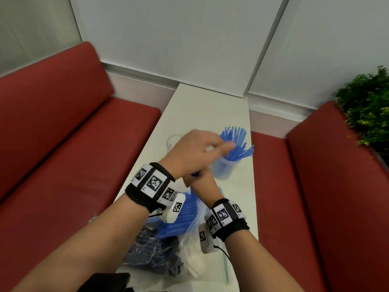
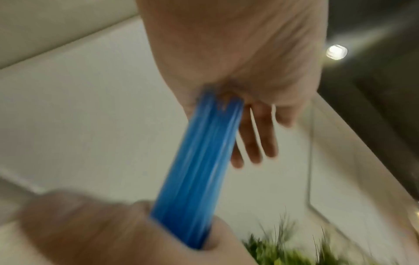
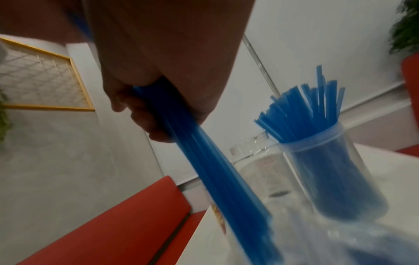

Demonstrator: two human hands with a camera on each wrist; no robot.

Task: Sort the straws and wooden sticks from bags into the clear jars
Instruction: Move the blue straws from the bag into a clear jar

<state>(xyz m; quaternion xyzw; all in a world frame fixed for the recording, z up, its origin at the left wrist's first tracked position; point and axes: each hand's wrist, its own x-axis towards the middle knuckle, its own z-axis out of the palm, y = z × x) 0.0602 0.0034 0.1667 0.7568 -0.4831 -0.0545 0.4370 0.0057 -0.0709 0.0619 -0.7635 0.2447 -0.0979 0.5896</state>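
Right hand (image 1: pixel 203 186): gripping blue straw bundle (image 3: pixel 208 161) above bag (image 1: pixel 189 220). Left hand (image 1: pixel 195 150): resting flat-fingered on bundle top. Part-way through: stocking straw jar (image 1: pixel 226 167), leaving second jar (image 1: pixel 173 142) seemingly empty and dark bag (image 1: pixel 151 249) unsorted.

Straws (image 1: pixel 237 142) in jar (image 1: pixel 223 169); bags (image 1: pixel 190 245) before it.

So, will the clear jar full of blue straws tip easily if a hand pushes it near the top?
Probably fairly easily: the clear jar is tall and narrow, and the blue straws fan out well above its rim, so a push there has leverage. Lower down, it may rather slide on the smooth white table.
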